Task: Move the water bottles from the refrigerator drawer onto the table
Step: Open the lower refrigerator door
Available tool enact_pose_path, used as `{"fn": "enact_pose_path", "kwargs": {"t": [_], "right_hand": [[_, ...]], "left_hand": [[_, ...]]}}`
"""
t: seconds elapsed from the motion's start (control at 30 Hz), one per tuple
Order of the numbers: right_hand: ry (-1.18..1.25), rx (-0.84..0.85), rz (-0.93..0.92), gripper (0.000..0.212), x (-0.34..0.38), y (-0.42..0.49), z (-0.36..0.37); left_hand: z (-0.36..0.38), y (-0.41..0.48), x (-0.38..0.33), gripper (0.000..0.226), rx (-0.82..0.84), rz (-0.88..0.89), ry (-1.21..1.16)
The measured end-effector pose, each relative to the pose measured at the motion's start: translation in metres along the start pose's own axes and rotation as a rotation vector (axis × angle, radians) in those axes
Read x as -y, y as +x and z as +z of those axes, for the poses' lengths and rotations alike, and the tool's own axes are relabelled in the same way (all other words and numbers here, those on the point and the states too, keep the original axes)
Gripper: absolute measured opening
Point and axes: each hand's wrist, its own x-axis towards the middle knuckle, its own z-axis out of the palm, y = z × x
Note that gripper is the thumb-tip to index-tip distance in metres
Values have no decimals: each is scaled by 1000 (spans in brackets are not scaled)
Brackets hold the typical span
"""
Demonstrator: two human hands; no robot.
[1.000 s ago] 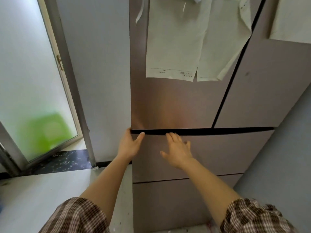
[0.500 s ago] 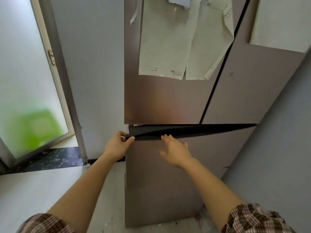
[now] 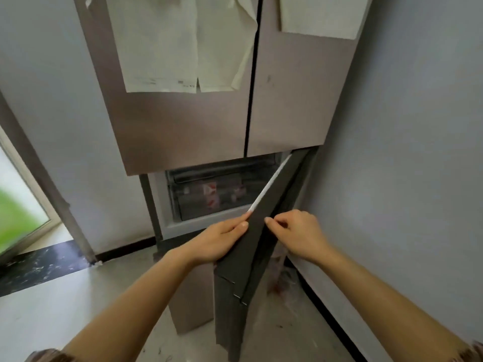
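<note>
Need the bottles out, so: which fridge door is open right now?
The lower door, swung out toward the right wall with both hands on its top edge. The two upper doors, papers stuck on them, sit shut.

drawer contents: blurred behind translucent front, bottles not distinguishable
papers: tops cut off, print unreadable

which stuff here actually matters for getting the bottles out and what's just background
Belongs to the job:
left hand and right hand, both on the lower door, now open
clear drawer inside; contents too blurred to identify

Just there:
papers on the upper doors
glass door at left
</note>
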Motion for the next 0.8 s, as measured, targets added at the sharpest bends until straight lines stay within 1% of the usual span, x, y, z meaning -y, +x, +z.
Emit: {"fn": "enact_pose_path", "kwargs": {"t": [0.1, 0.17, 0.23, 0.37, 0.4, 0.43, 0.47, 0.53, 0.63, 0.67, 0.73, 0.8], "right_hand": [[34, 2, 129, 55, -30, -16, -25], [36, 31, 190, 51, -49, -27, -41], [37, 52, 237, 50, -71, -38, -57], [123, 57, 261, 30, -115, -57, -88], [114, 70, 249, 36, -126, -59, -95], [101, 88, 236, 45, -137, -61, -102], [72, 111, 227, 49, -147, -62, -109], [-2, 151, 210, 50, -169, -66, -120], [-118, 199, 248, 61, -201, -73, -132], [-168, 190, 257, 59, -211, -75, -135], [-250, 142, 273, 47, -236, -77, -140], [-289, 105, 307, 42, -262, -77, -144]], "left_hand": [[37, 31, -18, 49, 35, 82, -8], [61, 50, -35, 51, 29, 148, 38], [83, 69, -50, 54, 24, 176, 96], [123, 109, -76, 55, -5, 178, 222], [131, 117, -83, 56, -21, 187, 268], [139, 125, -89, 58, -36, 199, 326], [147, 132, -94, 59, -52, 218, 391], [163, 144, -104, 61, -94, 270, 500], [188, 164, -117, 62, -136, 324, 564], [195, 171, -122, 62, -128, 325, 558], [209, 185, -134, 61, -118, 322, 531], [222, 199, -148, 60, -130, 328, 526]]}}
